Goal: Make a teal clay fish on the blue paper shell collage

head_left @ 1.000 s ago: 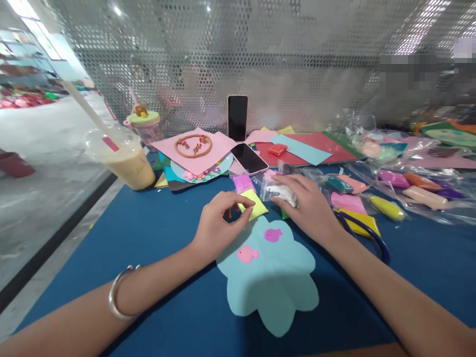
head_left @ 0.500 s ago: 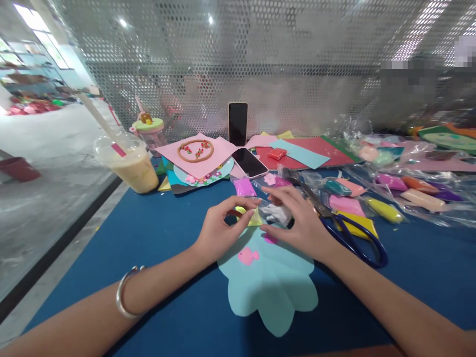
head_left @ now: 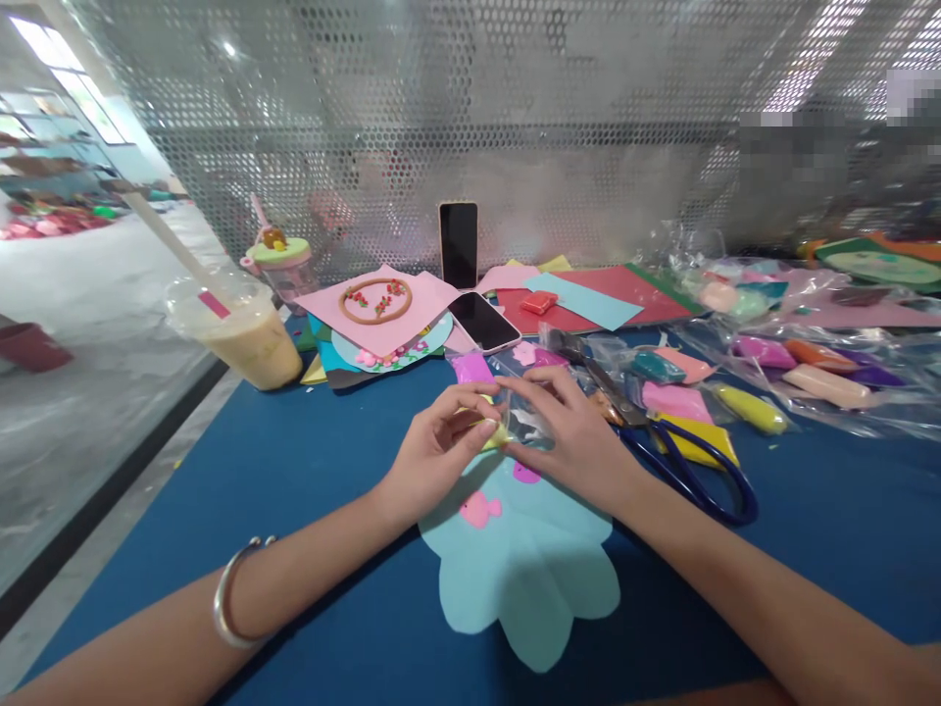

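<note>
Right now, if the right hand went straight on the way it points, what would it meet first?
Most likely the left hand, whose fingertips lie just ahead of it; possibly the yellow packet by those fingertips instead, as depth there is unclear.

The desk (head_left: 309, 480) has a blue top, and directly behind it a grey perforated metal panel (head_left: 353, 98) rises across most of the view. High above the desk, a small bright light spot (head_left: 229, 47) and, farther right, pale streaks show on the panel. A dark bar (head_left: 110, 495) runs along the desk's left side. Left of the desk spreads a grey floor (head_left: 118, 294); well beyond the desk, on that side, stand blurred shelves (head_left: 44, 147) near bright windows (head_left: 70, 74).
</note>
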Demonstrator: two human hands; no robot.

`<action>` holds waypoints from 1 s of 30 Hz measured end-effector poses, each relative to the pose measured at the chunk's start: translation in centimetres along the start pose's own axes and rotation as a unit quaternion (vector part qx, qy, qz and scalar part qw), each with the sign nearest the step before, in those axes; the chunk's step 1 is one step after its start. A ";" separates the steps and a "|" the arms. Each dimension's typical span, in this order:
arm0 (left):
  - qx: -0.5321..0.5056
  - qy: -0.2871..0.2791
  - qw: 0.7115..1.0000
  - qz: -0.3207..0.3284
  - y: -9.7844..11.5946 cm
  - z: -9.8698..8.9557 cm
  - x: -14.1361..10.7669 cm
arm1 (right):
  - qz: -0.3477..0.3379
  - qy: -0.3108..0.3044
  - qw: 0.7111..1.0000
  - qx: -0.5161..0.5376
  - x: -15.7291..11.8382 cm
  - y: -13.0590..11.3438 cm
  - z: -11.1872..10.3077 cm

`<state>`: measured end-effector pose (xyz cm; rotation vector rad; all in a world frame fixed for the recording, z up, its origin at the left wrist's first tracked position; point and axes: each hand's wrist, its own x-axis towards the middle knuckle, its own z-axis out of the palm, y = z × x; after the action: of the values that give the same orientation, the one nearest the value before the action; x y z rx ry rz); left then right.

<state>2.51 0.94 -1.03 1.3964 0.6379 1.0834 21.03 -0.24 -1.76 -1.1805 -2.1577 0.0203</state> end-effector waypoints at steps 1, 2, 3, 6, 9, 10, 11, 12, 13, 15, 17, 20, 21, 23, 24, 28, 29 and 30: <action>-0.018 0.002 1.000 -0.011 0.1 0.0 0.0 | -0.004 0.004 1.000 -0.009 0.0 0.0 0.0; -0.037 0.004 0.999 -0.023 0.2 0.1 0.1 | -0.010 0.009 1.000 -0.019 0.0 0.1 -0.1; -0.059 0.005 0.998 -0.033 0.3 0.1 0.1 | -0.019 0.016 0.999 -0.031 0.1 0.1 -0.1; -0.119 0.004 0.992 -0.052 0.7 0.4 0.2 | -0.037 0.032 0.996 -0.076 0.1 0.2 -0.4; -0.140 -0.003 0.988 -0.065 1.3 0.8 0.2 | -0.041 0.048 0.993 -0.098 0.0 0.2 -0.8; -0.133 -0.004 0.989 -0.066 1.5 1.0 0.2 | -0.042 0.054 0.993 -0.097 0.0 0.2 -0.9; -0.114 0.000 0.992 -0.062 1.6 1.2 0.1 | -0.042 0.058 0.993 -0.094 0.0 0.2 -1.0; -0.080 0.007 0.995 -0.052 1.8 1.3 0.1 | -0.041 0.060 0.993 -0.089 0.0 0.2 -1.1; -0.029 0.019 0.999 -0.034 1.9 1.5 0.0 | -0.038 0.061 0.994 -0.084 0.0 0.2 -1.1; 0.104 0.057 0.993 0.022 2.1 1.7 -0.2 | -0.030 0.059 0.995 -0.071 -0.1 0.1 -1.2; 0.228 0.090 0.966 0.077 2.2 1.8 -0.4 | -0.024 0.060 0.996 -0.055 -0.1 0.0 -1.3; 0.347 0.098 0.923 0.133 2.2 2.0 -0.8 | -0.027 0.065 0.996 -0.048 -0.2 -0.5 -1.3; 0.378 0.090 0.909 0.150 2.2 2.0 -0.8 | -0.030 0.064 0.996 -0.052 -0.2 -0.6 -1.4; 0.436 0.070 0.877 0.188 2.3 1.9 -0.9 | -0.039 0.056 0.996 -0.065 -0.2 -0.9 -1.4; 0.464 0.058 0.860 0.206 2.4 1.8 -0.8 | -0.045 0.051 0.995 -0.072 -0.2 -1.0 -1.4; 0.574 0.003 0.779 0.253 3.0 1.4 -0.5 | -0.053 0.033 0.995 -0.080 -0.2 -1.2 -1.4; 0.588 -0.007 0.769 0.252 3.2 1.3 -0.4 | -0.046 0.033 0.996 -0.074 -0.2 -1.3 -1.3; 0.592 -0.017 0.768 0.244 3.4 1.3 -0.3 | -0.039 0.033 0.997 -0.064 -0.2 -1.3 -1.3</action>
<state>2.78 -0.46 2.33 2.7997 1.0435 1.0407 20.83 -1.49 -0.47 -1.1511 -2.1711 -0.1923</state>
